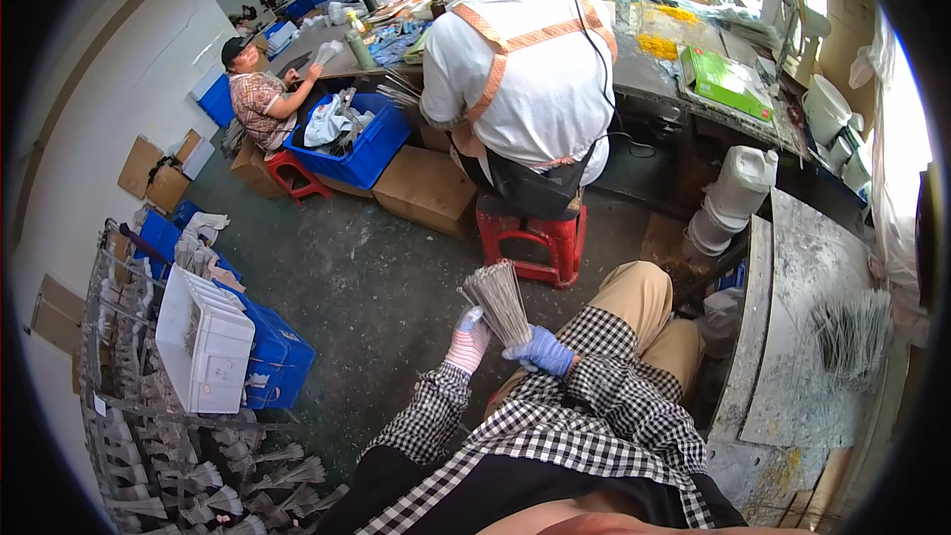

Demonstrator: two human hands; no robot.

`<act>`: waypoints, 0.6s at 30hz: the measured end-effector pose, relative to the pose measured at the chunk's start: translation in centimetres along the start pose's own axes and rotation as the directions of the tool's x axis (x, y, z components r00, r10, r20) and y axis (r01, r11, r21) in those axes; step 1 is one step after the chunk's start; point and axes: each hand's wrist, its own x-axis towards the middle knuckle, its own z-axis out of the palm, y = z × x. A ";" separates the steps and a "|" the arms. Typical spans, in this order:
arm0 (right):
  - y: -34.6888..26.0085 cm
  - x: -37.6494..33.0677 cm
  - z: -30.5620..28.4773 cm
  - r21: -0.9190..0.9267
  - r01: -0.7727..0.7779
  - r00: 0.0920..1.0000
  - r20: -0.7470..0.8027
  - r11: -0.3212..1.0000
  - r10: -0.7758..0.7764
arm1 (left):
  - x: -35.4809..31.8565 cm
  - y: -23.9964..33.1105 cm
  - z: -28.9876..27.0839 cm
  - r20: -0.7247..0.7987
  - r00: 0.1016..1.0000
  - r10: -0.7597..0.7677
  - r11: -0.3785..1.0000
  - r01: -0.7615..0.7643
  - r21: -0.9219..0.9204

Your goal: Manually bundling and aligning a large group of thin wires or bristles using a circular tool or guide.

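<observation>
A bundle of thin grey wire-like rods (498, 303) stands tilted in front of my lap, its upper ends fanned out a little. My right hand (540, 349), in a blue-violet glove, is closed around the bundle's lower end. On the left side of the bundle is my left hand (469, 340), in a pink-and-white striped glove with bluish fingertips. Its fingers are bent and pressed together against the rods, though the bundle partly hides the grip. Black-and-white checked sleeves cover both forearms.
A person sits ahead on a red stool (532, 243) at a cluttered workbench (634, 79). To my left are a white crate (203, 342), a blue crate (277, 357) and racks of similar bundles (203, 481). More rods (852, 334) lie on a grey board (792, 376) at right.
</observation>
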 end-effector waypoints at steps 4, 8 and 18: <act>-0.3 -0.4 -0.5 0.130 0.050 0.996 -0.075 0.990 -0.041 | 1.0 -1.1 0.2 -0.008 0.996 -0.091 0.941 0.088 0.327; -0.7 0.2 0.1 -0.050 0.210 0.978 -0.010 0.976 -0.210 | 1.2 -0.6 1.8 0.141 0.972 -0.188 0.933 0.132 0.335; 0.2 0.2 -1.1 0.164 0.261 0.963 -0.115 0.951 -0.244 | 4.5 -2.4 6.7 0.163 0.984 -0.070 0.626 -0.084 0.775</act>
